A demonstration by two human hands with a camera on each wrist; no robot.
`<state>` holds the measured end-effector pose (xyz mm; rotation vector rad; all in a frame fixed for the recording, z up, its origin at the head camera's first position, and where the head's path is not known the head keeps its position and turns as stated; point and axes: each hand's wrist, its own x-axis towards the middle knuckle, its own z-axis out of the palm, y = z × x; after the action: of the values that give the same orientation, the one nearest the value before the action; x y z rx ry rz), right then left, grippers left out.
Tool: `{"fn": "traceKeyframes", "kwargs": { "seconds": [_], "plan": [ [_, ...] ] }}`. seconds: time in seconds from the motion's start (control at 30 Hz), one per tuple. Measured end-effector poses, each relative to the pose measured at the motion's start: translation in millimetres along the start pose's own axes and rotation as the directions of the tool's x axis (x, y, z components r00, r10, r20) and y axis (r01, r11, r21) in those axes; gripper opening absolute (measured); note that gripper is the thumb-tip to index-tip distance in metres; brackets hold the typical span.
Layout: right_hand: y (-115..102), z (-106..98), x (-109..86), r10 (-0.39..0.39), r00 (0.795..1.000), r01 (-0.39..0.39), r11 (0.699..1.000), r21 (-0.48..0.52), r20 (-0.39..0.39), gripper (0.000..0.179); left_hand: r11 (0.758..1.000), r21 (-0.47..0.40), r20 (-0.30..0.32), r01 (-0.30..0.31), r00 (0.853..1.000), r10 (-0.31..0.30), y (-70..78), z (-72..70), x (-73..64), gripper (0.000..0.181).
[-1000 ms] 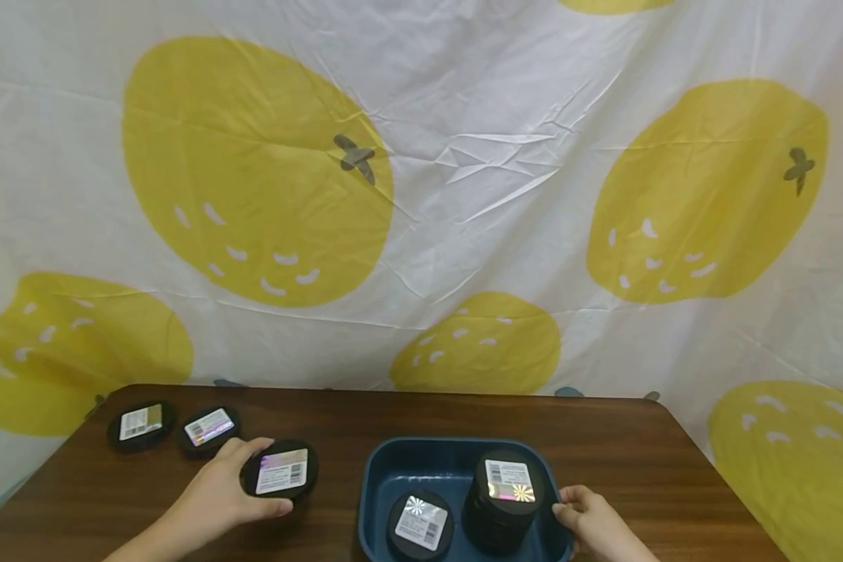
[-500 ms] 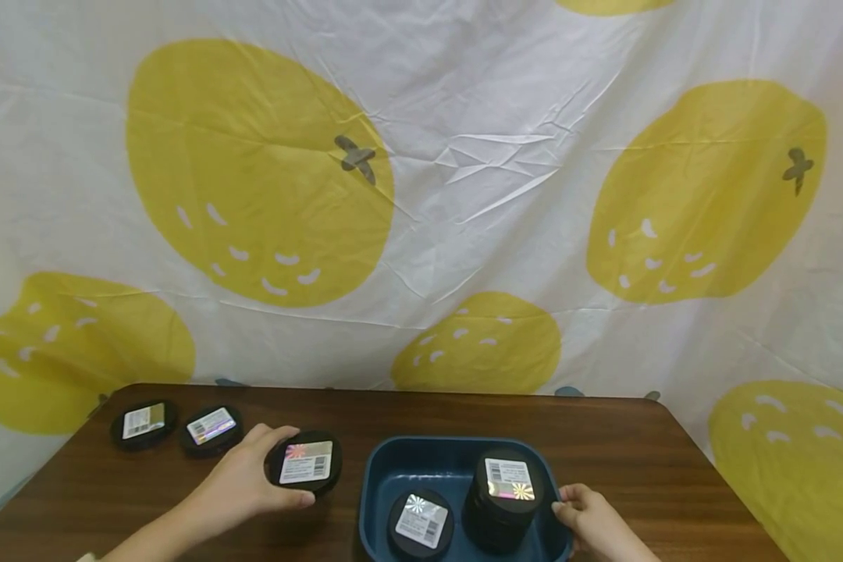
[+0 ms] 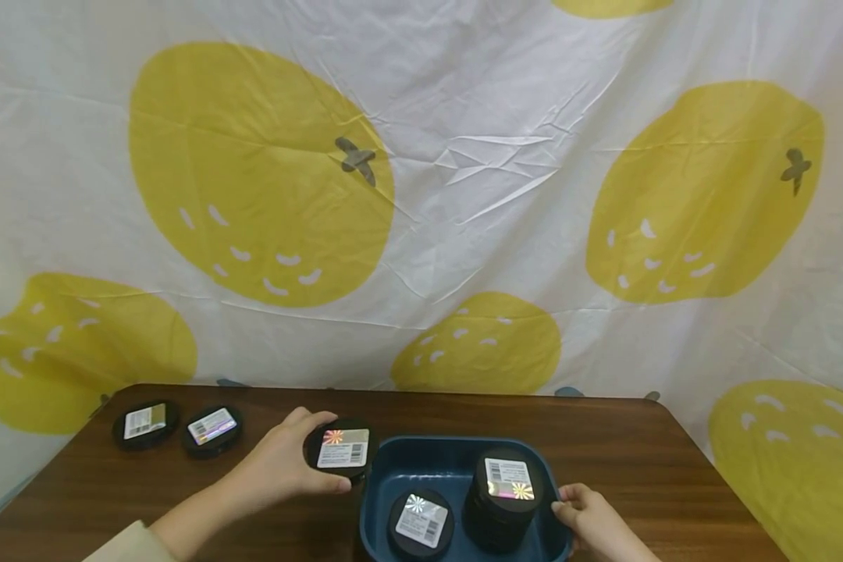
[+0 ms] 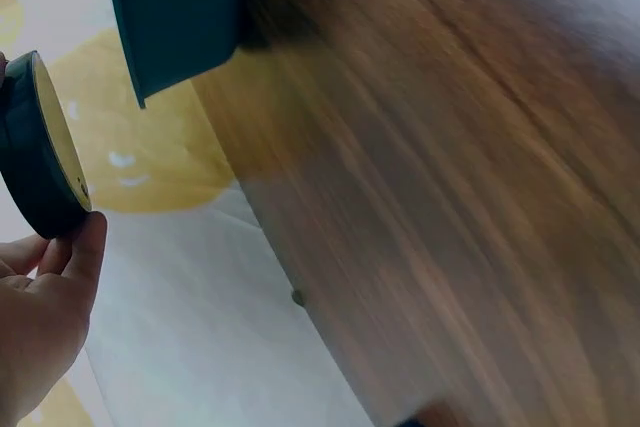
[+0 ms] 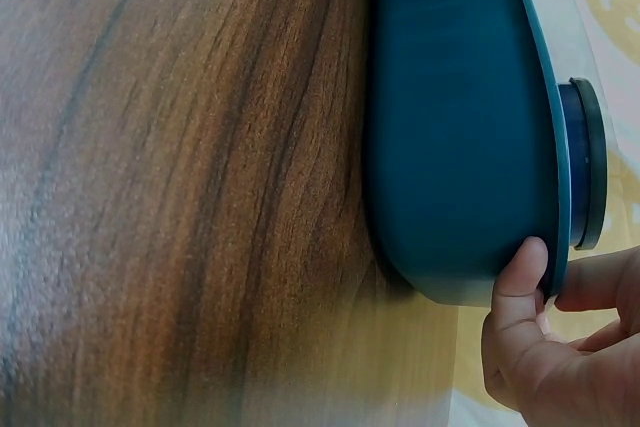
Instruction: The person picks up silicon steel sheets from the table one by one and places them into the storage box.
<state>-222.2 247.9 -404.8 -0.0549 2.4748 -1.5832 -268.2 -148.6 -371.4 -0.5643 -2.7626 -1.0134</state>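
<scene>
My left hand (image 3: pixel 288 460) grips a flat round black container (image 3: pixel 341 449) by its sides, its white barcode label facing up, beside the left rim of the blue tray (image 3: pixel 457 440). The left wrist view shows a yellowish face on this container (image 4: pixel 60 132). My right hand (image 3: pixel 590 515) pinches the tray's right rim between thumb and fingers. Inside the tray, one labelled black container (image 3: pixel 420 524) lies at the left. A stack of similar black containers (image 3: pixel 502 499) stands at the right.
Two more labelled black containers, the outer one (image 3: pixel 145 425) and the inner one (image 3: pixel 212 432), lie at the back left of the brown wooden table (image 3: pixel 625 445). Behind the table hangs a white cloth (image 3: pixel 478 234) printed with yellow fruit.
My left hand has carried the black container rightward and slightly farther back, from near the two on the table to the tray's left rim. The right hand and tray have stayed put.
</scene>
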Motion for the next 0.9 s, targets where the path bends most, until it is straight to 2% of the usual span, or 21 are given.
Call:
{"fn": "traceKeyframes", "kwargs": {
  "seconds": [0.47,0.73,0.9],
  "plan": [
    [2,-2,2.1,0.008,1.000,-0.008,1.000,0.012,-0.007,0.029,0.997,-0.025,0.089,-0.076,0.993,0.078,21.2,21.5,16.8,0.090],
    [3,-2,1.2,0.000,1.000,0.000,1.000,0.010,-0.004,0.028,0.990,-0.064,0.173,-0.125,0.976,0.134,36.5,36.4,22.9,0.089],
    [2,-1,1.1,-0.010,1.000,0.010,1.000,0.004,-0.001,0.028,0.985,-0.040,0.201,-0.170,0.964,0.174,40.9,48.1,25.4,0.089]
  ]
}}
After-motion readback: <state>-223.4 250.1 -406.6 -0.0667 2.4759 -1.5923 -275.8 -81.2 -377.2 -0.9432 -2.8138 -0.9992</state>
